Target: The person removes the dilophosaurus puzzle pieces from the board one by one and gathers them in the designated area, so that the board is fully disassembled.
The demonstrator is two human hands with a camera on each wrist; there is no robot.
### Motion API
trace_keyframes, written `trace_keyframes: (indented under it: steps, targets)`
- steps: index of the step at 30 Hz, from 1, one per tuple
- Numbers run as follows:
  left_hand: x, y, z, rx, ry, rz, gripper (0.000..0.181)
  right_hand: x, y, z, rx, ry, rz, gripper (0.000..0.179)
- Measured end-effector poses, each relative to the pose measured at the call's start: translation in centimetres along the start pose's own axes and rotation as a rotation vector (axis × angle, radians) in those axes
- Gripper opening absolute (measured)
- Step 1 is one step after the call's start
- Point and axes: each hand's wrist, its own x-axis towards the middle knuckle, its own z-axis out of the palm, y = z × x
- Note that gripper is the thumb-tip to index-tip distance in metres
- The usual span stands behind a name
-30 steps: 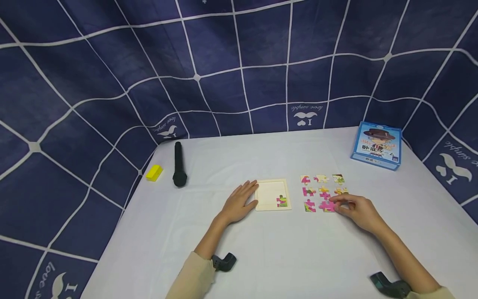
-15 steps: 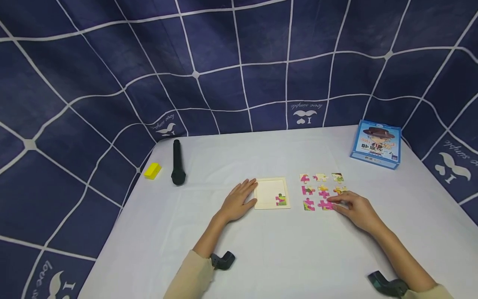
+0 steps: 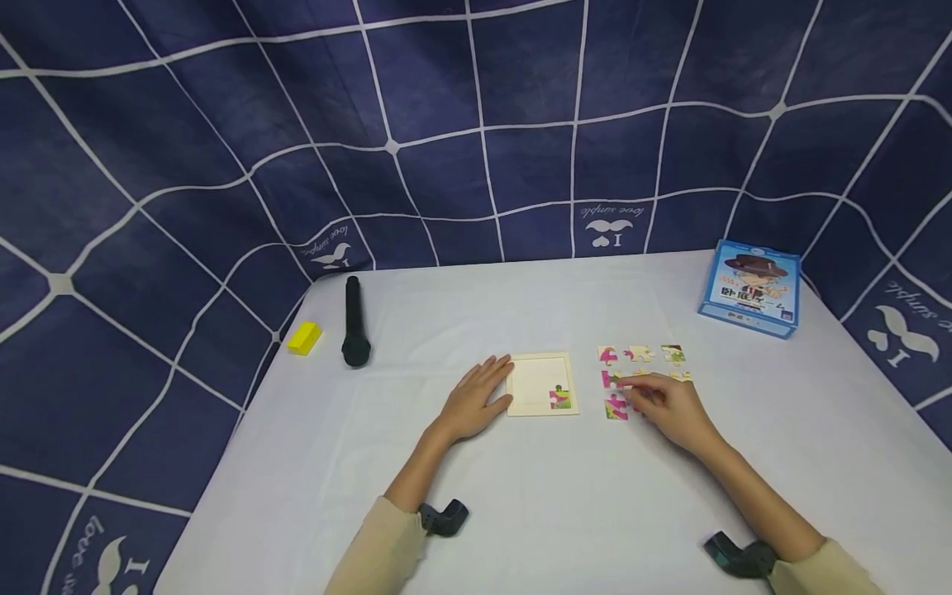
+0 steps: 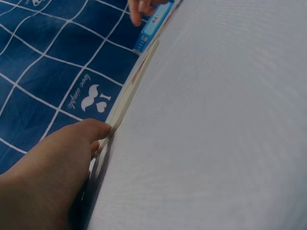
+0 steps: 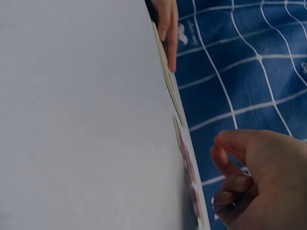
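Note:
My left hand [image 3: 472,403] rests with straight fingers on the left edge of a pale square puzzle frame [image 3: 528,411]; the left wrist view shows its thumb [image 4: 98,128] against that edge. A pink and green puzzle piece [image 3: 563,402] lies in the frame's lower right corner. Over the loose pieces hovers my right hand [image 3: 673,413], fingers loosely bent, with nothing visible between thumb and forefinger in the right wrist view. Its fingertips are close to the middle-left piece [image 3: 610,379] and the bottom-left piece [image 3: 615,407]. The hand covers the middle and bottom pieces beside them.
A back row of loose pieces includes an umbrella piece [image 3: 607,356] and a green-cornered piece [image 3: 673,354]. A blue game box [image 3: 749,289] lies at the back right. A black microphone [image 3: 355,326] and a yellow block [image 3: 304,339] lie on the left of the white table [image 3: 580,496].
My right hand has moved left from the bottom-row pink piece toward the left column of pieces. The left hand has stayed on the frame.

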Motion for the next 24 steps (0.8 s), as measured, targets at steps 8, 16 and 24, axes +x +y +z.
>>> trace_keyframes:
  steps: [8, 16, 24]
  targets:
    - [0.0, 0.0, 0.0, 0.003, -0.003, -0.005, 0.057, 2.1, -2.2, 3.2, 0.057, -0.03, -0.043, 0.025]
    - [0.0, -0.1, 0.0, 0.012, -0.01, -0.022, 0.058, 3.3, -3.0, 5.4, 0.048, -0.063, -0.069, 0.028]
    - [0.0, 0.0, 0.0, 0.017, -0.004, -0.01, 0.057, 3.3, -2.9, 6.5, -0.029, -0.166, -0.069, 0.037]
